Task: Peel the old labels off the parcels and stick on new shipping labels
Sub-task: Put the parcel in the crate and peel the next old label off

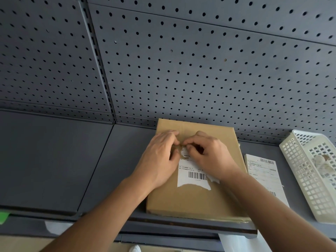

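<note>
my forearms bare, reaching forward, converging. my left hand palm down, fingers curled, tips pinching the torn top edge of the label. my right hand knuckles up, thumb and forefinger pinching the same edge.

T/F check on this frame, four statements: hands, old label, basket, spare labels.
1. The left hand and right hand both pinch at the top edge of the old label. True.
2. The old label is fully off the parcel. False: most of it, barcode included, is stuck on.
3. The white basket stands left of the parcel. False: it stands to the right, holding crumpled scraps.
4. New labels lie between parcel and basket. True.
</note>
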Motion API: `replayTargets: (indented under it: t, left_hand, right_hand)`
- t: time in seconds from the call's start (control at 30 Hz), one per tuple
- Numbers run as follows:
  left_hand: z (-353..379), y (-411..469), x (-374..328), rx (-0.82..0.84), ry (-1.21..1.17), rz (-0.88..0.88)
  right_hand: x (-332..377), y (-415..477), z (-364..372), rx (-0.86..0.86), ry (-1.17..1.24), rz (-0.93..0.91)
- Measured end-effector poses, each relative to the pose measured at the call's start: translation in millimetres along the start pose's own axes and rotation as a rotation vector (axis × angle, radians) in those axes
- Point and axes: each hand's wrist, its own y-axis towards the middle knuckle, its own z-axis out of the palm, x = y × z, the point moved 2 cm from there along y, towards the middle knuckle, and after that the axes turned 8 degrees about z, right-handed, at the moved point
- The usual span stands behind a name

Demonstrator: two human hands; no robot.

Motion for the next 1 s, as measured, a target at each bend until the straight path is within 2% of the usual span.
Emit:
replayTargets:
  t: [0.23,0.43,0.63,0.77,1.0]
  left_hand:
    - [0,0,0,0.006,0.004,0.004]
    - [-1,1,-1,0.027,0.007,-0.008]
    - [-1,1,-3,0.010,-0.030,-0.028]
    - [-1,2,-4,0.018,-0.029,-0.024]
    - [-1,1,-3,0.017,-0.006,-0.025]
  right_hand:
    - [0,4,-9,0.039,-0.090,-0.092]
    - [14,16,-11,0.075,-0.361,-0.198]
    - [26,26,-10,0.138,-0.470,-0.323]
    - [22,27,-6,0.150,-0.426,-0.290]
    - [7,21,-10,0.150,-0.167,-0.200]
